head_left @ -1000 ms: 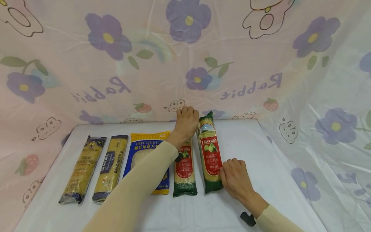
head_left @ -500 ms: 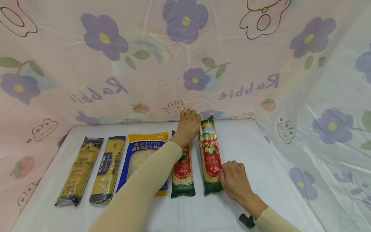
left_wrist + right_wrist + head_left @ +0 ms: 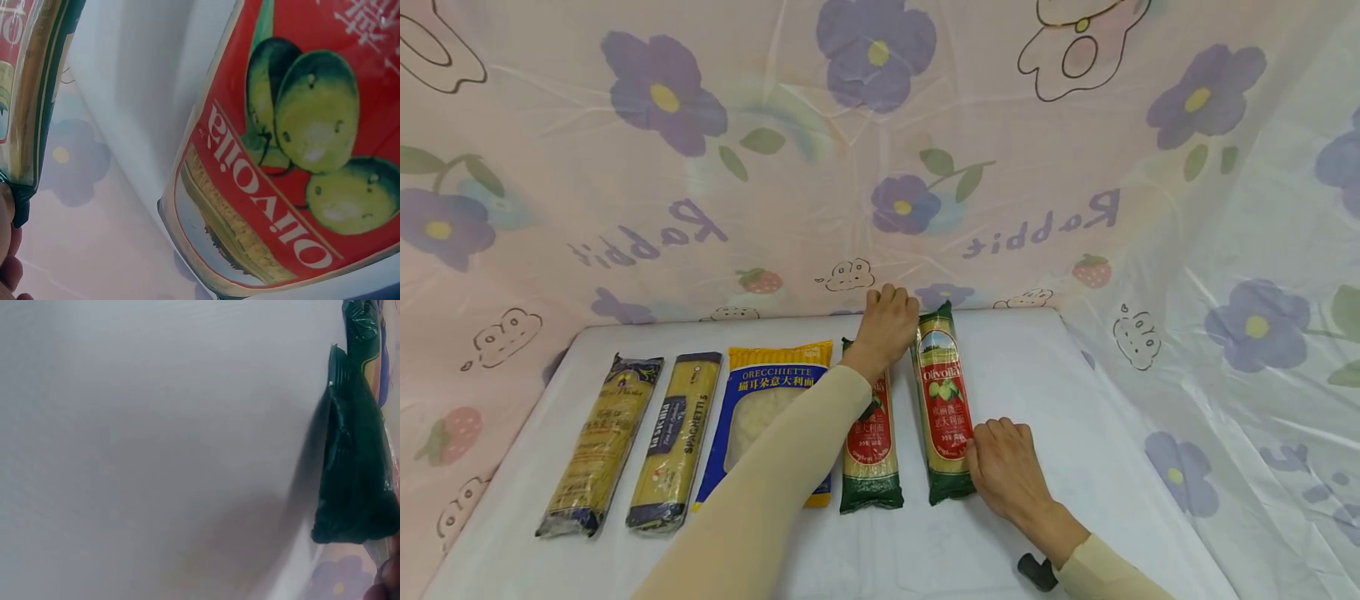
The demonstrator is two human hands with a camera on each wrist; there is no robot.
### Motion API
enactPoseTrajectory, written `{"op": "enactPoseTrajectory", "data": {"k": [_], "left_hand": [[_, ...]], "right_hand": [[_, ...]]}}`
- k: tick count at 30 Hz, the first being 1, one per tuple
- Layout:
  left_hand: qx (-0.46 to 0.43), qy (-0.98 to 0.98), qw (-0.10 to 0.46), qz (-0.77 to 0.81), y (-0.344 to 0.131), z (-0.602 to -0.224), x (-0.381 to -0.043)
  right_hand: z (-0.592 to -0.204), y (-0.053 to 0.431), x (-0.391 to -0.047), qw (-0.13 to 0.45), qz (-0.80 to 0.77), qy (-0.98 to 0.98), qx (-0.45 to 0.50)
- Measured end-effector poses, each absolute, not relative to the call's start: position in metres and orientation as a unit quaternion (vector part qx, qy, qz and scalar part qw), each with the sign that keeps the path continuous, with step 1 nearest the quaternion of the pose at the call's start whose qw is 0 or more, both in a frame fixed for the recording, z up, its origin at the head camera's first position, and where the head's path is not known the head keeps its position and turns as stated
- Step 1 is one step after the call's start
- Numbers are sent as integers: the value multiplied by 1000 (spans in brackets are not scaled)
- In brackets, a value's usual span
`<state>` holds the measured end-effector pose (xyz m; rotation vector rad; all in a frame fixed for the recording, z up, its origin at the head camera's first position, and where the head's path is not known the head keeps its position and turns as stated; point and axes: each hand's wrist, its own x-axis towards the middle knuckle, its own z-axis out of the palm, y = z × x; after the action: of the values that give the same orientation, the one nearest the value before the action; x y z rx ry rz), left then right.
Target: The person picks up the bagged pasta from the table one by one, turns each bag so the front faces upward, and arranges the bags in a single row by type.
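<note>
A red-labelled Olivoilà spaghetti pack (image 3: 942,400) with green ends lies on the white table, rightmost in the row and slightly tilted. My left hand (image 3: 887,325) reaches over a second Olivoilà spaghetti pack (image 3: 871,450) and pinches the far green end of the rightmost one. Low on that pack's right side, my right hand (image 3: 1006,467) holds the edge with curled fingers. In the left wrist view, fingertips (image 3: 9,262) meet the held pack's end, while the second pack fills the right. The right wrist view shows the near green end (image 3: 356,450), with fingers partly cut off below.
Left of the two packs lie a blue and yellow orecchiette bag (image 3: 760,408), partly behind my left sleeve, a La Sicilia spaghetti pack (image 3: 676,442) and another pasta pack (image 3: 602,450). A printed curtain (image 3: 775,208) rises behind the white table (image 3: 1037,367).
The far end of the rightmost pack and my left hand have shifted slightly toward me and to the right. My right hand stays at the pack's near end. The view has drifted a little.
</note>
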<state>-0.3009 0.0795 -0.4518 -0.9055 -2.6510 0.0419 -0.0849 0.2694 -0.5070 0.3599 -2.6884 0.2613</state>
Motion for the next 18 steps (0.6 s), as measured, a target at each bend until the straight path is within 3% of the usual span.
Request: {"op": "enactPoseTrajectory", "data": {"k": [6, 10, 18], "left_hand": [[-309, -937, 164, 15, 80, -453, -300], [-301, -948, 107, 8, 81, -451, -290], [-371, -927, -30, 48, 80, -467, -210]], "right_hand": [[-509, 267, -85, 181, 93, -973, 112], [-505, 267, -84, 128, 73, -985, 91], [-503, 264, -83, 51, 44, -995, 77]]}}
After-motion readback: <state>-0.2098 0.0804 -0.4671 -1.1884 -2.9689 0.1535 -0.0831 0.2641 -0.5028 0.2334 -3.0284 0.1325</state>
